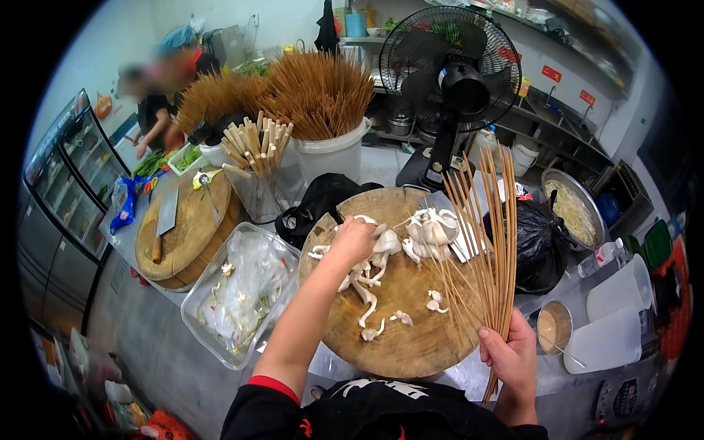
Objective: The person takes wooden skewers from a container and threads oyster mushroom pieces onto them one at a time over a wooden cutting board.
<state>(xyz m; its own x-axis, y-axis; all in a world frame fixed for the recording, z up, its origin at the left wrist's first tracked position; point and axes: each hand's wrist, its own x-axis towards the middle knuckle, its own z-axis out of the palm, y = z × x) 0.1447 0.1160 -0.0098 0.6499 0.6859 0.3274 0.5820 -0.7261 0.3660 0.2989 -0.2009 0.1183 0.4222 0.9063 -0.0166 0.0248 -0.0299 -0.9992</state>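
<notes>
My right hand (pixel 509 349) is closed around the lower ends of a bundle of bamboo skewers (pixel 498 242), which fan upward over the right side of a round wooden chopping block (pixel 396 352). Pale mushrooms (pixel 388 242) lie in a pile at the block's back left, and my left hand (pixel 355 240) reaches into them. Its fingertips touch mushroom pieces, but whether they grip one is hidden. Behind the skewer tips, a larger clump of mushrooms (pixel 434 226) rests at the back right. Small mushroom pieces (pixel 402 317) are scattered over the block's middle.
A second chopping block (pixel 192 242) bears a cleaver (pixel 168 212). Beside it stands a clear plastic tub (pixel 192 324) holding a plastic bag. A fan (pixel 451 77) and a skewer-filled bucket (pixel 330 159) stand behind. A black bag (pixel 533 258) and metal cup (pixel 554 328) are rightward. Two people work back left.
</notes>
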